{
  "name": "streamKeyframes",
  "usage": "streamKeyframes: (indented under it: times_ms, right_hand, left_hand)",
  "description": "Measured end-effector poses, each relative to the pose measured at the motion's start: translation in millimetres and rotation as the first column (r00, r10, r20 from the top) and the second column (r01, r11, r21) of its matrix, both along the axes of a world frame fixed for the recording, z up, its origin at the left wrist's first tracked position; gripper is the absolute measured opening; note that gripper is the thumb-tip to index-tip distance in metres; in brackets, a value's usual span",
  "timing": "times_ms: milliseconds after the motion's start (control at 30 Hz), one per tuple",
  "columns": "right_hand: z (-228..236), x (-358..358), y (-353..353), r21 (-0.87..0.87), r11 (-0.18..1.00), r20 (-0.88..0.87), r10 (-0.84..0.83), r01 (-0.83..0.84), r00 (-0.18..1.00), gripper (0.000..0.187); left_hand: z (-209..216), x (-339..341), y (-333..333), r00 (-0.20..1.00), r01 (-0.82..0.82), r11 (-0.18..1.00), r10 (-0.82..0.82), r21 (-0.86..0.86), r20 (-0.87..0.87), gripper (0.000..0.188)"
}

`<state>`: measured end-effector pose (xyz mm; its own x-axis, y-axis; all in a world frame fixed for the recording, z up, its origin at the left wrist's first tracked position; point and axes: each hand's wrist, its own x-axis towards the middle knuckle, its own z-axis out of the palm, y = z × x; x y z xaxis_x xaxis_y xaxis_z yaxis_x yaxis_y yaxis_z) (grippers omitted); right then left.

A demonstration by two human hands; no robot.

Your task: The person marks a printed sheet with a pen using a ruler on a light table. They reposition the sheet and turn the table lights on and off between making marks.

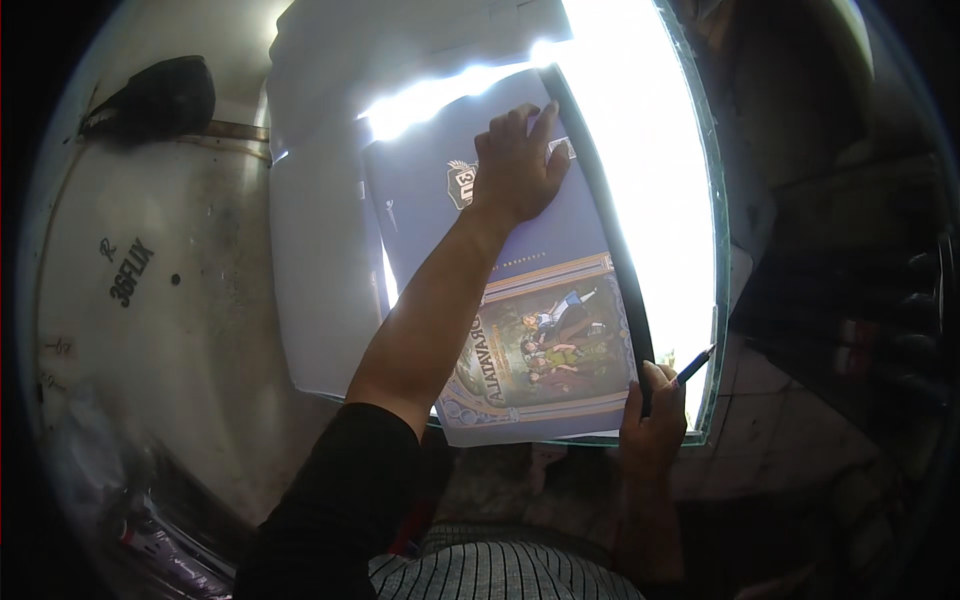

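A printed sheet (420, 160), blue with an illustrated panel of several cartoon figures, lies over a brightly lit glass surface (670, 200). My left hand (515, 165) rests on its upper part, fingers apart and pressing on the sheet near a long dark strip (600, 210). That strip looks like a ruler and runs along the sheet's right edge. Down at the strip's lower end, my right hand (655, 425) has its fingers closed around a dark pen (697, 364). The same hand touches the strip's end; whether it also grips the strip I cannot tell.
A large white sheet (320, 250) lies left of the printed one. Further left is a pale board (180, 280) with dark lettering, a black object (165, 98) above it and clear plastic wrapping (95, 440) below. Dark objects (850, 300) stand at the right. The glass has a greenish edge.
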<state>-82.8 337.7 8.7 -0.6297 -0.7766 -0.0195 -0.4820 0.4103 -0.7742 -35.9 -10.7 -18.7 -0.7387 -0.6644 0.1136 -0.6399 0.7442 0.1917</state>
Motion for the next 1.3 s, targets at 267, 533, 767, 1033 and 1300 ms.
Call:
streamKeyframes:
  times_ms: [267,533,767,1033,1300]
  right_hand:
    - [-5.3,2.1,0.9,-0.044,0.999,-0.018,-0.004,0.003,1.000,0.031]
    - [1.3,6.5,1.2,0.077,0.997,-0.103,0.013,-0.005,0.995,0.032]
    - [-8.0,7.4,4.7,0.017,1.000,-0.143,-0.005,0.008,0.990,0.033]
    - [-17.7,5.3,9.1,-0.040,0.999,-0.144,-0.019,0.014,0.989,0.030]
    - [-17.9,3.7,10.9,-0.027,1.000,-0.140,0.003,-0.007,0.990,0.029]
  left_hand:
    - [-11.9,-1.3,-4.0,0.995,0.062,0.997,-0.066,-0.056,-0.078,0.065]
    - [-11.7,-0.6,-2.9,0.998,0.062,0.995,-0.062,-0.078,0.002,0.066]
    - [-12.4,-1.1,-4.3,0.998,0.059,0.993,-0.056,-0.098,0.028,0.067]
    - [-12.2,-2.0,-2.7,0.998,0.069,0.993,-0.069,-0.096,0.012,0.067]
    - [-11.4,-2.1,-3.6,0.997,0.061,0.994,-0.057,-0.085,0.048,0.068]
